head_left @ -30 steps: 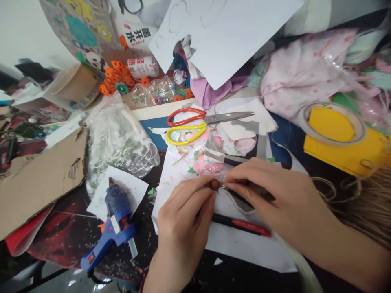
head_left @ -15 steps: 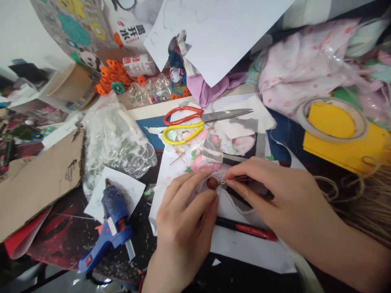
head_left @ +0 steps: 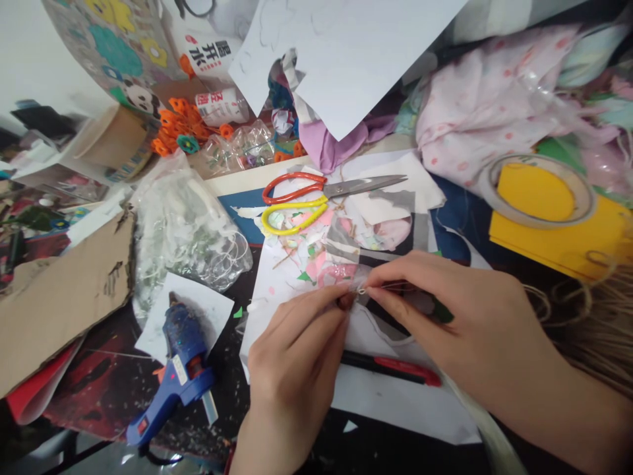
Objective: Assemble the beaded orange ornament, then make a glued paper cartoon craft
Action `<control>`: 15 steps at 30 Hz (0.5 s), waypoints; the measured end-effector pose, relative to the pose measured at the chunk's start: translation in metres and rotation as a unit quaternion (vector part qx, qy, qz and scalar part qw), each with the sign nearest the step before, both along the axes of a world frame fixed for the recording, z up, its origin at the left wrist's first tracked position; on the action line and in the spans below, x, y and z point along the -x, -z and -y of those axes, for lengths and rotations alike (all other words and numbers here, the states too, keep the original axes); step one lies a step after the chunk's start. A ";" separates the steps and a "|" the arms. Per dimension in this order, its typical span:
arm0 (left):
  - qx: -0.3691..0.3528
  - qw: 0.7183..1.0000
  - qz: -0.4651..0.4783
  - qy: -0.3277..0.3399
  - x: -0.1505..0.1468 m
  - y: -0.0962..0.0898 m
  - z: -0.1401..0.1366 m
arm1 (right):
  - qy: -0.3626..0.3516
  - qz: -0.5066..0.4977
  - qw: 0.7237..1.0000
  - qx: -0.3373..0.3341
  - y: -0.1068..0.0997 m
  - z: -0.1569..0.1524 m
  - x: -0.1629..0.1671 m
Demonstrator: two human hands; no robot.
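Note:
My left hand (head_left: 297, 349) is closed, with a small round brown bead (head_left: 345, 301) between its fingertips; the fingers cover most of it. My right hand (head_left: 459, 316) pinches a thin pale cord (head_left: 361, 291), which shows a tiny loop right beside the bead. Whether the cord passes through the bead I cannot tell. Both sets of fingertips nearly meet above the white paper (head_left: 386, 330). Just below them lies a black and red pen-like tool (head_left: 400, 369). Scissors (head_left: 363, 185) with one red and one yellow handle rest beyond the hands.
A blue glue gun (head_left: 185, 369) lies on a paper piece at the left, near a clear plastic bag (head_left: 192, 224) and cardboard (head_left: 74, 297). Scraps surround the scissors. A tape roll (head_left: 586, 204) sits on yellow paper (head_left: 534, 254) at right; twine (head_left: 593, 323) lies below.
My left fingers have closed further over the bead, moving slightly up toward the right fingertips, so less of it shows. My right hand keeps its pinch on the cord. The whole view has shifted slightly.

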State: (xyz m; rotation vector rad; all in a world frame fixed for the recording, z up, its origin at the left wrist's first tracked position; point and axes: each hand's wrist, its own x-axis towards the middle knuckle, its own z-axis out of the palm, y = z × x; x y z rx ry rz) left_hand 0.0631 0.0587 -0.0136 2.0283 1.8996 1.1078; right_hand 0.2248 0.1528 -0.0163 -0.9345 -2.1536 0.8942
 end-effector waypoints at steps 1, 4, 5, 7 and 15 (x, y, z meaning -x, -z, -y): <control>0.001 1.000 0.001 -0.002 0.000 0.000 0.000 | 0.000 0.001 1.000 -0.002 0.000 0.000 0.000; 0.001 1.000 0.006 -0.008 0.000 0.000 0.001 | 0.002 0.006 1.000 -0.003 0.000 0.000 0.000; 0.000 1.000 0.006 -0.009 0.000 0.000 0.001 | 0.003 0.007 1.000 -0.002 -0.001 0.000 0.001; -0.001 1.000 0.003 -0.014 0.000 0.000 0.002 | 0.000 0.007 1.000 0.002 -0.001 -0.001 0.001; 0.004 1.000 -0.010 -0.023 0.001 0.001 0.000 | -0.015 0.012 1.000 0.016 0.001 0.000 0.001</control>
